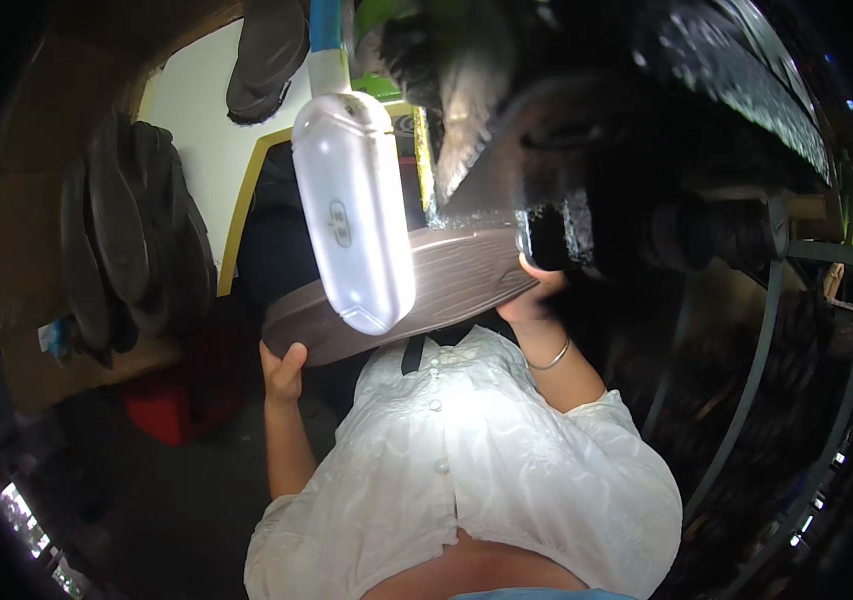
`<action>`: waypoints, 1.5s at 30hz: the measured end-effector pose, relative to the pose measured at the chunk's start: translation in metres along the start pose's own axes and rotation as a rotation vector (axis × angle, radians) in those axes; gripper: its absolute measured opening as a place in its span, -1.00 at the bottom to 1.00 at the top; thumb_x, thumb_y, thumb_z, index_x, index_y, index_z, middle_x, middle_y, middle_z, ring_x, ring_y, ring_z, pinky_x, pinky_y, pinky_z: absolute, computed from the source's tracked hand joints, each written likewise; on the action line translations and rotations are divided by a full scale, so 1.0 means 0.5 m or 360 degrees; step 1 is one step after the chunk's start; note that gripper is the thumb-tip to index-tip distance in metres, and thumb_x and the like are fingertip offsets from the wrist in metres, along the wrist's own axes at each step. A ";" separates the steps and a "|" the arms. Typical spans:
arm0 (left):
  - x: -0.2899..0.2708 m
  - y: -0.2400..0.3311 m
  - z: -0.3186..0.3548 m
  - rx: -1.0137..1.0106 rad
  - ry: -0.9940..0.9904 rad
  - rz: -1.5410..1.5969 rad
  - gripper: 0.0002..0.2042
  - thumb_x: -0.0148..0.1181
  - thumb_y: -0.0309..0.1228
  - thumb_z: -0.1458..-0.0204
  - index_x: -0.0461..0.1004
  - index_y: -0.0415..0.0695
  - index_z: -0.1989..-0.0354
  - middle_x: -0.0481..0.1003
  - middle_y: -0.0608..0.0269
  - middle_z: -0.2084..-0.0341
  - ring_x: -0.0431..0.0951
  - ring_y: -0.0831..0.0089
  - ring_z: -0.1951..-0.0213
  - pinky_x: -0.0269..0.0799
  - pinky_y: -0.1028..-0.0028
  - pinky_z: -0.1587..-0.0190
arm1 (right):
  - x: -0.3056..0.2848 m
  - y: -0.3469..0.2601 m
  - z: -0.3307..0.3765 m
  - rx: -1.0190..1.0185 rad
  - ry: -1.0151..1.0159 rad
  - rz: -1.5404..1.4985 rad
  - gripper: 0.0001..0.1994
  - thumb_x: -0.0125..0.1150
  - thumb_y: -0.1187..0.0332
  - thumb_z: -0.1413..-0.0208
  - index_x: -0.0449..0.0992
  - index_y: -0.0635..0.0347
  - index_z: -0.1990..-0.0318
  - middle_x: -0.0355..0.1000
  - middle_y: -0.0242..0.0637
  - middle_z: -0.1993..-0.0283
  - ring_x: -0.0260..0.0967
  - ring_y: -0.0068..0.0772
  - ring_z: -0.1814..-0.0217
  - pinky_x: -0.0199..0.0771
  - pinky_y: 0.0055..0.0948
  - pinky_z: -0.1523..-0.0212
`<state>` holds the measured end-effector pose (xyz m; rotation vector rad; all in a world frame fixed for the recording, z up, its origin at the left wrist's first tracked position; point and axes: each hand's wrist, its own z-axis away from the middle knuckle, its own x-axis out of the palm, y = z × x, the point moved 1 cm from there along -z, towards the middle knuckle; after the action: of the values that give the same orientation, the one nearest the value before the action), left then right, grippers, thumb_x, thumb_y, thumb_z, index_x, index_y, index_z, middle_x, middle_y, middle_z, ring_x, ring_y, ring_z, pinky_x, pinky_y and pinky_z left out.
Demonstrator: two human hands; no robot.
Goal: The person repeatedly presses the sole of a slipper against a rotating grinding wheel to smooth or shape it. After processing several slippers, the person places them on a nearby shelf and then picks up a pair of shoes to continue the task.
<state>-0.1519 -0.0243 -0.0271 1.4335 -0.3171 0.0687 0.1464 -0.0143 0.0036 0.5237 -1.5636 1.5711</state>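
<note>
A long brown shoe sole (472, 275) with fine grooves spans the space in front of my body, held at both ends. My left hand (285, 372) grips its left end, the thumb on the upper face and the fingers mostly hidden beneath. At the other end, close to a dark machine part (572, 228), my right hand (537, 298) is closed on the sole; its thumb shows and the other fingers are largely hidden. The sole's far edge lies near the machine, but whether they touch I cannot tell. A glowing white lamp (355, 220) covers the sole's middle.
More dark soles (127, 230) are stacked upright in a cardboard box (37, 340) on the left. Another sole (267, 60) lies on a pale surface at the back. A red plastic object (162, 405) stands below the box. Grey metal bars (762, 360) rise on the right.
</note>
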 end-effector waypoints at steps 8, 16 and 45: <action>0.004 -0.075 -0.034 -0.0576 -0.0578 -0.0538 -0.52 0.34 -0.39 0.22 0.36 -0.33 0.09 0.44 0.16 0.18 0.41 0.50 0.13 0.30 0.47 0.05 | 0.043 -0.014 -0.024 0.0049 -0.0163 0.0431 -0.64 0.12 0.55 0.31 0.35 0.31 0.21 0.38 -0.30 0.33 0.32 -0.47 0.29 0.30 -0.57 0.20; 0.271 -0.025 -0.094 -0.0106 -0.0565 -0.0841 -0.57 0.35 -0.34 0.22 0.42 -0.27 0.16 0.50 0.13 0.30 0.49 0.45 0.26 0.39 0.49 0.21 | 0.143 -0.098 -0.081 0.0181 -0.0832 0.1246 -0.70 0.28 0.60 0.41 0.48 0.30 0.37 0.42 -0.34 0.28 0.32 -0.54 0.22 0.32 -0.56 0.17; 0.340 0.070 -0.147 0.0829 -0.0326 -0.0515 -0.76 0.13 -0.54 0.06 0.45 -0.27 0.17 0.49 0.08 0.25 0.49 0.28 0.24 0.36 0.40 0.13 | -0.025 -0.038 -0.146 -0.0403 -0.1510 0.1473 -0.59 0.20 0.51 0.25 0.40 0.34 0.12 0.37 -0.21 0.06 0.30 -0.31 0.04 0.26 -0.40 -0.03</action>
<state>0.0151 0.0284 0.0423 1.9991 -0.2385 -0.2796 0.1873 0.0497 -0.0046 0.4380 -2.9935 1.8096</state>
